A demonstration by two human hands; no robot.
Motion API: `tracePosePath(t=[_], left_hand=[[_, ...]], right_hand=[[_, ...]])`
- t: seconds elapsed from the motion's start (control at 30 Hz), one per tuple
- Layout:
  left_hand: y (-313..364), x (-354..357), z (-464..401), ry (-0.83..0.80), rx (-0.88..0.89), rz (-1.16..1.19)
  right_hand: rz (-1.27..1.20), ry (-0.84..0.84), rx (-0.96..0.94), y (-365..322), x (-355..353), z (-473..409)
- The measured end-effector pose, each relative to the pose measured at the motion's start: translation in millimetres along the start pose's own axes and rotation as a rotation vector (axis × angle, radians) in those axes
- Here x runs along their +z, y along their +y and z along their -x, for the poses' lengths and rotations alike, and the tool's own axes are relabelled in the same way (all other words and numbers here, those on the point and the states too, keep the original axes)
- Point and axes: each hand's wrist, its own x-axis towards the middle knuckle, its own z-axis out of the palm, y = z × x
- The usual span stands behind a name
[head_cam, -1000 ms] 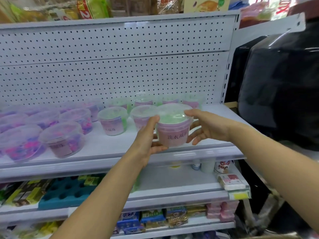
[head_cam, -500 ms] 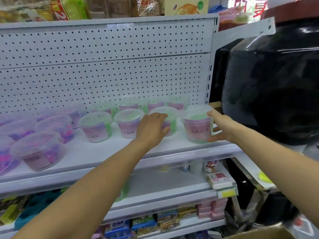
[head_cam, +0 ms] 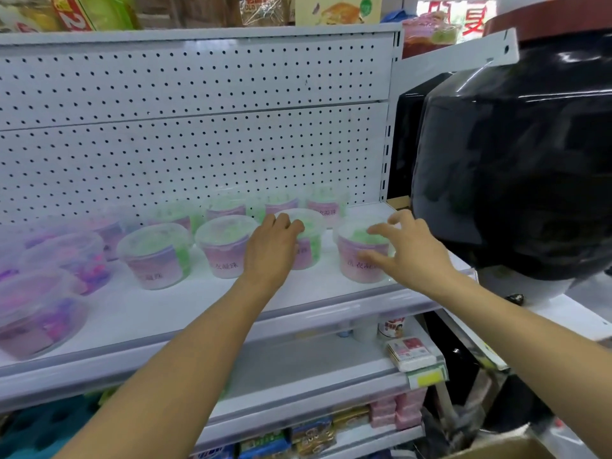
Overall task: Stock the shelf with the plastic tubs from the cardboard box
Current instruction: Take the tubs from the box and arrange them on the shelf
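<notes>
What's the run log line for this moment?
phase: placing | right hand: open beside end tub on shelf | left hand: resting on neighbour tub

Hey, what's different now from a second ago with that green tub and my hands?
The green tub, held up in both hands a second ago, now stands at the right end of the shelf. The right hand has opened and is letting go; the left hand moved onto the neighbouring tub. The other tubs stayed put.

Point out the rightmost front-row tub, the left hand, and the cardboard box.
rightmost front-row tub (head_cam: 359, 260), head view, pink label.
left hand (head_cam: 273, 250), head view, back of hand.
cardboard box (head_cam: 506, 447), head view, corner flap.
</notes>
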Motion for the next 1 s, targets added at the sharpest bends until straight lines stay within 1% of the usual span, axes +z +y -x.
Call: tracePosePath(t=[0.1,0.3,0.43,0.5,0.6,0.63,0.7,0.83,0.87,1.0], left_hand=[[-5.1,5.9,-5.7,-0.004,-0.018,0.014],[-8.7,11.8,-13.4,0.044,-0.017,-0.057],[-10.3,12.7,-14.8,0.039,-0.026,-0.079],[-7.8,8.3,-14.9,-0.024,-0.055,-0.057],[-2.0,-3.9,-15.6,-0.248,-0.155,0.071],[1.6,-9.4,-12.3,-0.265,-0.172,0.118],[12.6,-19.2,0.8,-0.206,-0.156,0.158],[47.1,-29.6,43.1,-0.100,-0.094,0.161],[57.3,-32.6,54.4,-0.086,-0.085,0.160],[101.5,-47.2,102.1,-0.035,-0.059,0.164]], right_hand=[[0.048,0.022,-0.033,2.5,11.4,-13.1],[0.069,0.000,0.022,2.7,26.0,-49.7],[0.109,-0.022,0.039,0.6,29.5,-60.3],[0.135,-0.050,0.041,-0.4,29.0,-60.1],[0.200,-0.090,0.017,-1.3,23.5,-51.3],[0.209,-0.072,0.000,-1.6,21.0,-44.9],[0.193,0.010,-0.044,-0.6,15.8,-27.1],[0.160,0.202,-0.152,8.9,3.5,20.0],[0.155,0.223,-0.162,12.2,-0.3,33.1],[0.123,0.214,-0.180,31.6,-15.0,97.3]])
